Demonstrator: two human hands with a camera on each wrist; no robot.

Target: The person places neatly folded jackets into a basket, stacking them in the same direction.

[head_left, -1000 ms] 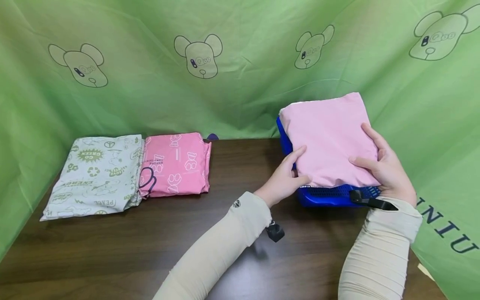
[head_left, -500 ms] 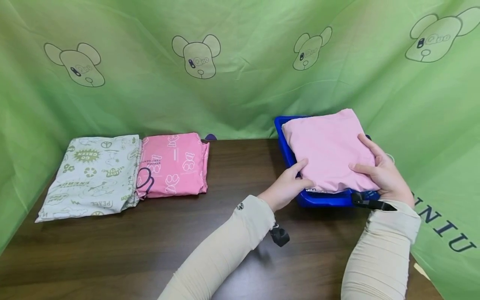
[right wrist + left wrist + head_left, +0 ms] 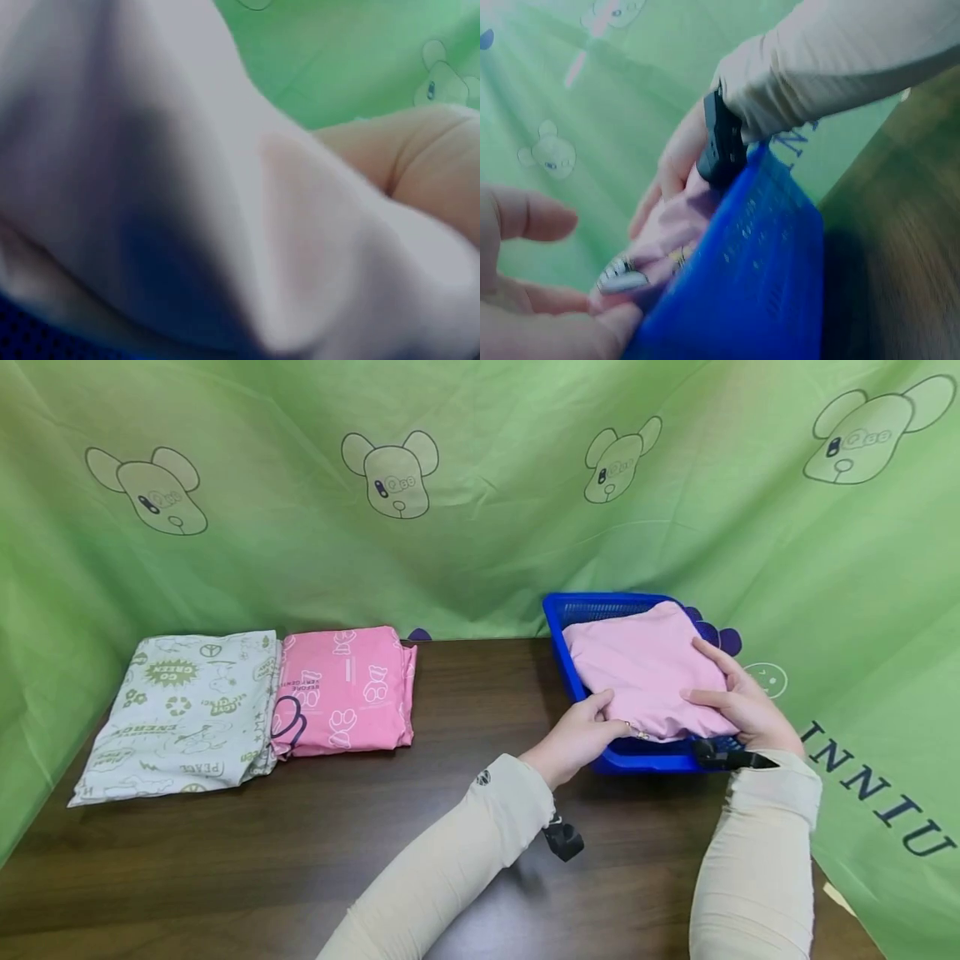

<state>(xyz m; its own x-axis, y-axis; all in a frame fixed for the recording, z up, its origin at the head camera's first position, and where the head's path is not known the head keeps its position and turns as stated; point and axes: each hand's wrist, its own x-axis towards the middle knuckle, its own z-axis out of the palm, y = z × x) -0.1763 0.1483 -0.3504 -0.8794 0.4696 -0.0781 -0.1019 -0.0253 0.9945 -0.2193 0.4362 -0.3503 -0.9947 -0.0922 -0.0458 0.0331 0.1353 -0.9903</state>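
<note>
A folded light-pink cloth (image 3: 645, 668) lies tilted inside a blue plastic basket (image 3: 557, 647) at the right of the table. My left hand (image 3: 581, 735) pinches the cloth's near left corner over the basket's front rim; the left wrist view shows a printed underside on the cloth (image 3: 679, 221) there. At its right side my right hand (image 3: 753, 706) grips the cloth, thumb and forefinger on top, the other fingers hidden beneath. The right wrist view is mostly filled by blurred pale cloth (image 3: 225, 150), with part of the hand (image 3: 442, 165) at the right.
To the left lie two folded cloths side by side: a whitish one with green print (image 3: 180, 714) and a pink one with white figures (image 3: 348, 693). A green printed curtain (image 3: 480, 552) hangs behind the dark wooden table (image 3: 300, 843) and along its sides.
Both hands have lowered the light-pink cloth from above the basket down into it. More of the basket's rim and far wall now shows. The cloths at the left have stayed put.
</note>
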